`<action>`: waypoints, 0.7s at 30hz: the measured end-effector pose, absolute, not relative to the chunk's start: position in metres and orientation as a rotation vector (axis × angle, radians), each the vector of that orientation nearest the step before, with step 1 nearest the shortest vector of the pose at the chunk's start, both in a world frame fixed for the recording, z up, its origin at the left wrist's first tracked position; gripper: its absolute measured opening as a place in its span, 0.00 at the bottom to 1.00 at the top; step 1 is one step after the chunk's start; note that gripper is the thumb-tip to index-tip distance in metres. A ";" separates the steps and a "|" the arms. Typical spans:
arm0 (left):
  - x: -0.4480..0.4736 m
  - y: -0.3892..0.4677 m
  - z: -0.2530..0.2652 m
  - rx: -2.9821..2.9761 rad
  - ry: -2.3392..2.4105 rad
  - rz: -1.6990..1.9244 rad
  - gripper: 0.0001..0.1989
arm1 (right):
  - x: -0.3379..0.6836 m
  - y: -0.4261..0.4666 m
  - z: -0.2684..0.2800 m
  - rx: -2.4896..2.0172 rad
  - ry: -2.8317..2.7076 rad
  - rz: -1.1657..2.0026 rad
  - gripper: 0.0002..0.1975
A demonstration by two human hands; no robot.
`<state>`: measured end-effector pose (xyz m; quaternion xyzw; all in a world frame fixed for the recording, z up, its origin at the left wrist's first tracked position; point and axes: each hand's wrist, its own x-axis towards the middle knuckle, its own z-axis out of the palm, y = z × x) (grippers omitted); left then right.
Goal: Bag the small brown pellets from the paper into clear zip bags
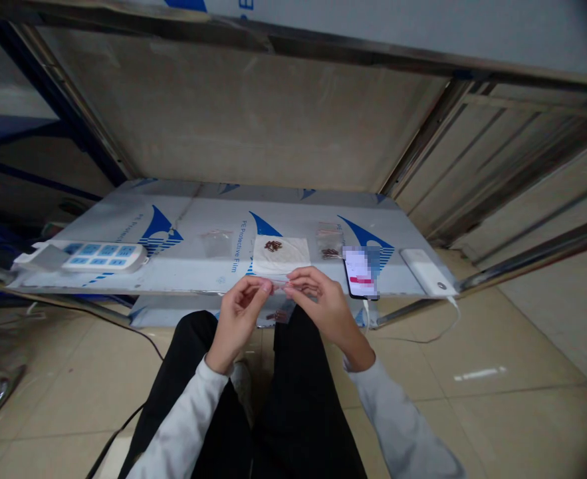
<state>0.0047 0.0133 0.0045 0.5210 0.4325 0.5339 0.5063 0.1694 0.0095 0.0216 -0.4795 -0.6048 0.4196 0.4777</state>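
Observation:
Between my two hands hangs a small clear plastic bag (276, 317) with several small brown pieces at its bottom. My left hand (240, 313) pinches one end of its top edge between thumb and fingers. At the other end, my right hand (320, 303) has its thumb and fingers closed on the same edge. Just beyond my fingers, a white sheet (293, 256) lies on the table, bearing a small pile of brown pieces (272, 246). To its right is another clear bag (330, 243) with brown pieces in it. Left of the sheet lies a flat clear bag (216, 243).
The film-covered metal table (198, 266) carries a power strip (106, 257) at left. At right are a lit phone (361, 276) and a white power bank (425, 271), both with cables. A shelf edge (323, 53) runs overhead, and metal posts flank the table.

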 end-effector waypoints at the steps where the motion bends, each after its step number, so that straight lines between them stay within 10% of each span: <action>1: 0.003 0.012 0.005 1.254 1.066 1.324 0.07 | 0.164 0.009 0.019 -1.180 -1.373 1.064 0.16; 21: -0.028 -0.006 0.006 1.216 1.110 1.281 0.10 | 0.126 -0.010 0.014 -1.145 -1.088 1.363 0.11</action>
